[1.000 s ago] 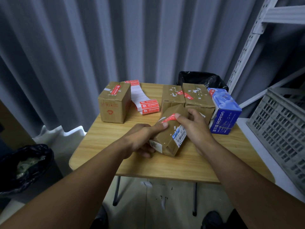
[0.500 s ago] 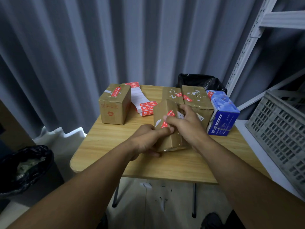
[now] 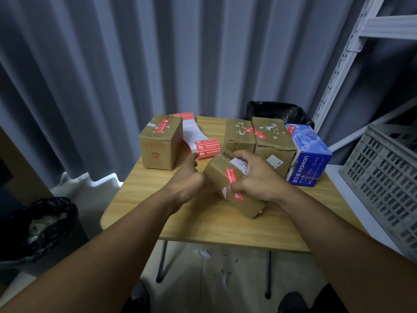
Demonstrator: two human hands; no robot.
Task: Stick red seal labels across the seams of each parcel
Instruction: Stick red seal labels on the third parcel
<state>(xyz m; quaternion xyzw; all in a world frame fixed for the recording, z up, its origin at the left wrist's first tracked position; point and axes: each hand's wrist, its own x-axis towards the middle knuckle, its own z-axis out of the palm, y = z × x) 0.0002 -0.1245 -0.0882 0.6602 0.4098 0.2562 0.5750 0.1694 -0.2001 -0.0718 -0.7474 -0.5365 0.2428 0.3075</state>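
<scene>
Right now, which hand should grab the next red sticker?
Left. The left hand sits right beside the red label strip, while the right hand grips the small parcel.

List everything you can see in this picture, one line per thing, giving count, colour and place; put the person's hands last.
held parcel: 1, brown, over the table's middle, red seal label stuck on it
left parcel: 1, brown, back left of table, red label on top
paired parcels: 2, brown, back middle, side by side
label strip: 1, red on white backing, beside the left parcel
tissue box: 1, blue, back right of table
table: 1, light wood, centre
black bag: 1, black, behind the table
lined bin: 1, black, floor at left
crate: 1, grey, right
shelf frame: 1, white, upper right
curtain: 1, grey, background
left hand: 1, against the held parcel's left side
right hand: 1, grips the held parcel
</scene>
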